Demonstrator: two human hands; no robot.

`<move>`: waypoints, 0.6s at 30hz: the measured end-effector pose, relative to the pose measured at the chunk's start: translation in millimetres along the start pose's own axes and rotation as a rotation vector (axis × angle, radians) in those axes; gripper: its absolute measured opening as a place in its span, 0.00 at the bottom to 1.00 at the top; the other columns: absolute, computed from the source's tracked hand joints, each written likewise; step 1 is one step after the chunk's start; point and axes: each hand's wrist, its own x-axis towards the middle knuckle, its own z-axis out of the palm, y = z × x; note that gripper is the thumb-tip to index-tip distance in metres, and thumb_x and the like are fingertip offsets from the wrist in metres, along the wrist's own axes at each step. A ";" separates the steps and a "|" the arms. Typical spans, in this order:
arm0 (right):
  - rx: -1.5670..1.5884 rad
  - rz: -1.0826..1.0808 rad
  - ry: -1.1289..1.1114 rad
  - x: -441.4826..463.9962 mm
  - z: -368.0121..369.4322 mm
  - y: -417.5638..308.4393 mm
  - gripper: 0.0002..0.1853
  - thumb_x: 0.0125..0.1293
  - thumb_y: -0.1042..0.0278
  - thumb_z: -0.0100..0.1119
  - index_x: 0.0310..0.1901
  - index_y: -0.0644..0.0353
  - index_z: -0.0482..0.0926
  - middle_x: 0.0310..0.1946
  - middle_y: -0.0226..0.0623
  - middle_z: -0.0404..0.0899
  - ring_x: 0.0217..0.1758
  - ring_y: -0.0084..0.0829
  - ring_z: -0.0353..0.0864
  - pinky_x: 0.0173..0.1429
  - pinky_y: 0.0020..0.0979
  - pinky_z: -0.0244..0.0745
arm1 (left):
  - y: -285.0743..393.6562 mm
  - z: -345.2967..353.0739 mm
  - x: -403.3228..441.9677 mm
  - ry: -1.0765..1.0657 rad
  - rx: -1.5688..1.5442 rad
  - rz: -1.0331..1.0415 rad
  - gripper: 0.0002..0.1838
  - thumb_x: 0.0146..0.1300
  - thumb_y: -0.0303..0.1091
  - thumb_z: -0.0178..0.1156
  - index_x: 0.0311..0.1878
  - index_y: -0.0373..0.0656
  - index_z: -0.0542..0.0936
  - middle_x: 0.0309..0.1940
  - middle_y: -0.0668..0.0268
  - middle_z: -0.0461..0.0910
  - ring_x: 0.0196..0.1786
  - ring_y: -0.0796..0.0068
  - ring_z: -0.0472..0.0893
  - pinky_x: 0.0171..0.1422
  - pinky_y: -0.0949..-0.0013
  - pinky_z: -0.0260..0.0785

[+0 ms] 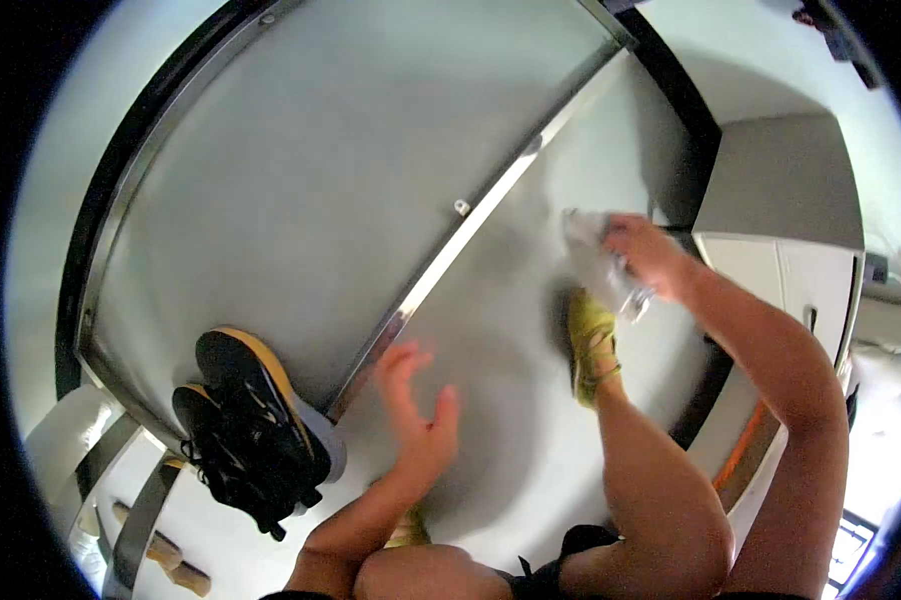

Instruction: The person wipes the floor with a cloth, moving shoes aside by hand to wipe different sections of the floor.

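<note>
My right hand (650, 255) is closed on a crumpled, whitish-grey cloth (598, 258), blurred at its edges. The cloth hangs just above the toe of a yellow-green shoe (592, 345) on my right foot. My left hand (418, 410) is held out with nothing in it, its fingers spread and slightly curled. It is near the lower end of a shiny metal strip (480, 212) that runs diagonally across the grey surface (320, 170). To its left lies a pair of black shoes (255, 425) with tan edging, bunched together.
A small metal fitting (461, 207) sits beside the strip. A grey-and-white cabinet (785, 185) stands at the right, with an orange strip (738, 446) low along it. More footwear (175, 565) lies at the lower left, beyond a metal frame edge (135, 400).
</note>
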 end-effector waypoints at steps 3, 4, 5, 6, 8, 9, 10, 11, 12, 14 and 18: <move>-0.104 -0.459 0.117 52.9 -78.2 -4.7 0.09 0.66 0.70 0.49 0.41 0.67 0.75 0.36 0.40 0.77 0.38 0.31 0.80 0.44 0.34 0.77 | 4.6 -10.9 0.1 -0.133 0.036 -0.067 0.24 0.50 0.23 0.58 0.53 0.40 0.69 0.58 0.53 0.65 0.64 0.55 0.63 0.70 0.54 0.52; -0.194 -0.608 0.181 75.8 -104.4 -4.4 0.10 0.67 0.70 0.49 0.42 0.68 0.74 0.35 0.39 0.77 0.37 0.31 0.80 0.44 0.34 0.77 | 5.4 -15.6 6.1 -0.196 0.059 -0.088 0.24 0.50 0.22 0.58 0.53 0.40 0.69 0.58 0.53 0.64 0.64 0.54 0.62 0.70 0.53 0.51; 0.061 -0.476 0.277 79.8 -105.7 -32.0 0.10 0.67 0.70 0.49 0.42 0.69 0.74 0.35 0.39 0.78 0.36 0.31 0.80 0.43 0.34 0.77 | 5.6 -19.8 14.2 -0.236 0.068 -0.100 0.24 0.49 0.22 0.59 0.53 0.41 0.69 0.58 0.53 0.65 0.64 0.54 0.63 0.69 0.53 0.52; 0.315 -0.336 0.361 91.2 -110.0 -54.5 0.10 0.67 0.70 0.49 0.43 0.69 0.74 0.35 0.39 0.78 0.36 0.31 0.80 0.42 0.33 0.77 | 6.1 -25.0 23.1 -0.276 0.080 -0.117 0.25 0.49 0.22 0.59 0.53 0.42 0.69 0.57 0.53 0.65 0.63 0.54 0.64 0.69 0.54 0.53; 0.321 -0.412 0.682 163.9 -127.8 -71.4 0.10 0.62 0.68 0.56 0.40 0.66 0.78 0.32 0.47 0.81 0.33 0.44 0.81 0.44 0.36 0.76 | 13.2 -32.1 41.9 -0.318 0.151 -0.144 0.25 0.48 0.22 0.60 0.53 0.42 0.69 0.56 0.53 0.67 0.61 0.53 0.66 0.68 0.55 0.55; 0.136 -0.484 0.793 222.2 -148.4 -73.9 0.12 0.60 0.66 0.57 0.41 0.66 0.79 0.35 0.50 0.82 0.37 0.45 0.82 0.45 0.37 0.77 | 19.4 -34.2 54.0 -0.325 0.202 -0.160 0.26 0.48 0.22 0.61 0.54 0.42 0.69 0.55 0.53 0.67 0.60 0.53 0.67 0.67 0.55 0.56; -0.051 -0.556 0.901 265.8 -166.7 -75.1 0.14 0.59 0.64 0.59 0.42 0.66 0.80 0.38 0.52 0.82 0.41 0.47 0.84 0.47 0.37 0.77 | 23.1 -33.5 64.7 -0.335 0.254 -0.178 0.27 0.47 0.22 0.61 0.54 0.43 0.69 0.55 0.53 0.68 0.59 0.52 0.68 0.66 0.56 0.57; -0.215 -0.533 0.979 264.2 -165.8 -96.2 0.15 0.59 0.63 0.59 0.42 0.65 0.80 0.41 0.54 0.82 0.45 0.47 0.83 0.49 0.39 0.76 | 24.4 -30.6 74.3 -0.293 0.367 -0.136 0.27 0.47 0.22 0.62 0.54 0.43 0.69 0.54 0.54 0.68 0.58 0.52 0.68 0.65 0.56 0.58; -0.386 -0.511 1.053 261.1 -163.7 -120.5 0.15 0.58 0.63 0.59 0.43 0.64 0.81 0.43 0.55 0.81 0.49 0.47 0.82 0.52 0.40 0.75 | 25.2 -26.9 84.2 -0.250 0.477 -0.099 0.28 0.46 0.22 0.63 0.54 0.43 0.69 0.54 0.54 0.68 0.58 0.52 0.69 0.63 0.55 0.59; -0.423 -0.579 1.041 300.3 -168.8 -134.2 0.16 0.57 0.60 0.59 0.42 0.63 0.81 0.41 0.53 0.82 0.49 0.44 0.82 0.54 0.39 0.74 | 24.3 -19.0 94.4 -0.203 0.639 -0.048 0.29 0.45 0.22 0.64 0.54 0.43 0.69 0.53 0.54 0.69 0.56 0.51 0.70 0.60 0.55 0.61; -0.506 -0.293 0.834 381.9 -147.8 -143.9 0.30 0.61 0.47 0.52 0.59 0.59 0.68 0.64 0.55 0.63 0.66 0.53 0.63 0.65 0.51 0.59 | -7.1 -7.7 92.5 -0.216 0.768 0.036 0.30 0.45 0.28 0.66 0.54 0.42 0.68 0.51 0.55 0.70 0.51 0.51 0.71 0.55 0.53 0.62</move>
